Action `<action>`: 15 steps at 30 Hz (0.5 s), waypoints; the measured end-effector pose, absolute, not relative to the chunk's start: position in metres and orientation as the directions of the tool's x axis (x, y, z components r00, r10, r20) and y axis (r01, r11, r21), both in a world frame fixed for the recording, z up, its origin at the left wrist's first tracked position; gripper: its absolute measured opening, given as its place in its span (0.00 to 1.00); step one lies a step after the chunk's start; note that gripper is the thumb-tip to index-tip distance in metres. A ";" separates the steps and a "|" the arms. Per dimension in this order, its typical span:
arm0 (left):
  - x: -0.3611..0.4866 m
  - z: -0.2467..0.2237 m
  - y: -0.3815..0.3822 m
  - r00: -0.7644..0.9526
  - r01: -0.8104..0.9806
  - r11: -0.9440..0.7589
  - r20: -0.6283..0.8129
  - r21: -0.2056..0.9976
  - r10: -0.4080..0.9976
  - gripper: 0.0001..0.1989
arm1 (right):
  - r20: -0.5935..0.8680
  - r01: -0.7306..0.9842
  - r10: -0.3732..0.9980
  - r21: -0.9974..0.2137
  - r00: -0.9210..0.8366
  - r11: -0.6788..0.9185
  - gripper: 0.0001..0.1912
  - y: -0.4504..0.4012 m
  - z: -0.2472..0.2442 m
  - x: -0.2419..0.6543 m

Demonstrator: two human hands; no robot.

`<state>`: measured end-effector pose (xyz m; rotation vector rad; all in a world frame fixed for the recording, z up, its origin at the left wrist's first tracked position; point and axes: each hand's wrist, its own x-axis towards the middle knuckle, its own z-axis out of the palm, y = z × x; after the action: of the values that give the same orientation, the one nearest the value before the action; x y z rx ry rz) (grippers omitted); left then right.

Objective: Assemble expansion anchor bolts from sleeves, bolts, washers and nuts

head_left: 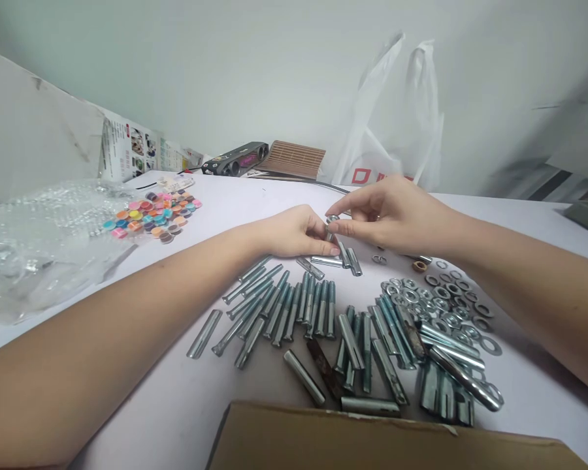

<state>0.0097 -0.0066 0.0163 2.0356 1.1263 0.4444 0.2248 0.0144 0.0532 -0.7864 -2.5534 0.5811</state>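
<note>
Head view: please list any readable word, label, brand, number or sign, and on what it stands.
No word or number is readable.
White plastic bag: red square sign; red lettering beside it, partly hidden.
Printed sheet: text too small.
Black box: markings too blurred.

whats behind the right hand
Behind the right hand is a white plastic bag, with the wall beyond. The hand hides part of the bag's lower front; what's there can't be seen.

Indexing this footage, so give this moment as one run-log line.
right hand: pinching metal part; left hand: beside it, grip partly hidden; bolts, nuts: on table
</note>
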 end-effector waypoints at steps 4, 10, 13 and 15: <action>0.009 0.016 -0.005 0.556 0.573 -0.331 -0.059 0.750 0.829 0.22 | 0.247 0.391 0.600 -0.563 -0.761 0.728 0.19 0.015 0.049 0.226; 0.008 0.015 -0.005 0.549 0.578 -0.325 -0.063 0.748 0.834 0.22 | 0.278 0.428 0.664 -0.581 -0.694 0.692 0.18 0.016 0.042 0.223; 0.008 0.014 -0.005 0.538 0.579 -0.311 -0.067 0.754 0.840 0.22 | 0.257 0.424 0.709 -0.651 -0.657 0.630 0.23 0.014 0.035 0.222; 0.007 0.012 -0.005 0.533 0.577 -0.310 -0.061 0.756 0.844 0.24 | 0.248 0.383 0.695 -0.688 -0.675 0.617 0.30 0.011 0.031 0.224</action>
<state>0.0073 -0.0050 0.0122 2.0193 1.1494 0.4516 0.2239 0.0113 0.0311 -0.8491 -2.3417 0.8319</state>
